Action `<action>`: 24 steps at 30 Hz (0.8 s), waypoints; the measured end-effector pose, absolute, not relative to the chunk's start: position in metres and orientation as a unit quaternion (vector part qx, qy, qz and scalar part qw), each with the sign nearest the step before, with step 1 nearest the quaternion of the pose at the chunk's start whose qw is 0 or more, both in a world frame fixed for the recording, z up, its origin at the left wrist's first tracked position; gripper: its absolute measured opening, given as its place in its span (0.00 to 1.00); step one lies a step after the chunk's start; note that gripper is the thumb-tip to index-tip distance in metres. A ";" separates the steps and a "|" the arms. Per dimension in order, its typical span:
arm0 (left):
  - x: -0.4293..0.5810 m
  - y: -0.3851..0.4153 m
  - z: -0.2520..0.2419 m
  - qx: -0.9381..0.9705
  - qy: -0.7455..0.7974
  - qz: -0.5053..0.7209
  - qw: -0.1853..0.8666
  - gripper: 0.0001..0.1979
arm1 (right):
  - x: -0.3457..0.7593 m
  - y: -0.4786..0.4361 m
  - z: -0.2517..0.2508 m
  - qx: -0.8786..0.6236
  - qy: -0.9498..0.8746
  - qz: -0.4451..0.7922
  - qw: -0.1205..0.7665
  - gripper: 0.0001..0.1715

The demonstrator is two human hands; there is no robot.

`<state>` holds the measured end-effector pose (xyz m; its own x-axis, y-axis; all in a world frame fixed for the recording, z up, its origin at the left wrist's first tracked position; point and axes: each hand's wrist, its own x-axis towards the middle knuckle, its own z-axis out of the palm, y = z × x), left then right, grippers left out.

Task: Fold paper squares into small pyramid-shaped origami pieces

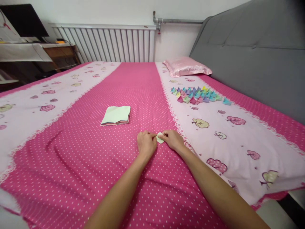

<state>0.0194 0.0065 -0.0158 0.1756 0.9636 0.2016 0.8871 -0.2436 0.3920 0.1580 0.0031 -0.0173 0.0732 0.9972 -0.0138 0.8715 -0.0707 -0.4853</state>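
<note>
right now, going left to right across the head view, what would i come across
Black monitor, stack of paper sheets, left hand, small folded paper, right hand, cluster of colourful folded shapes, grey headboard.

The paper [160,140] looks matt, the pillow [187,66] glossy cloth.

White wall [95,12], pale ribbed radiator [107,44], grey padded headboard [252,47], dark monitor [23,20] on a desk [58,52]
</note>
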 end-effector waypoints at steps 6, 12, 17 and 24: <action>0.019 0.008 -0.014 0.761 0.611 0.193 0.103 0.15 | 0.159 0.006 -0.021 -0.721 -0.632 0.188 0.214 0.15; 0.022 0.008 -0.013 0.748 0.632 0.175 0.101 0.15 | 0.158 0.008 -0.027 -0.718 -0.607 0.201 0.273 0.12; 0.023 0.009 -0.014 0.749 0.627 0.187 0.101 0.16 | 0.158 0.007 -0.026 -0.708 -0.609 0.188 0.303 0.12; 0.023 0.010 -0.014 0.743 0.634 0.190 0.099 0.15 | 0.165 0.009 -0.022 -0.678 -0.612 0.265 0.309 0.04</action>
<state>0.0232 0.0097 -0.0142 0.1242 0.9798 0.1566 0.9041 -0.1768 0.3889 0.1650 0.0089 -0.0219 0.1101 0.9937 0.0201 0.6663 -0.0588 -0.7434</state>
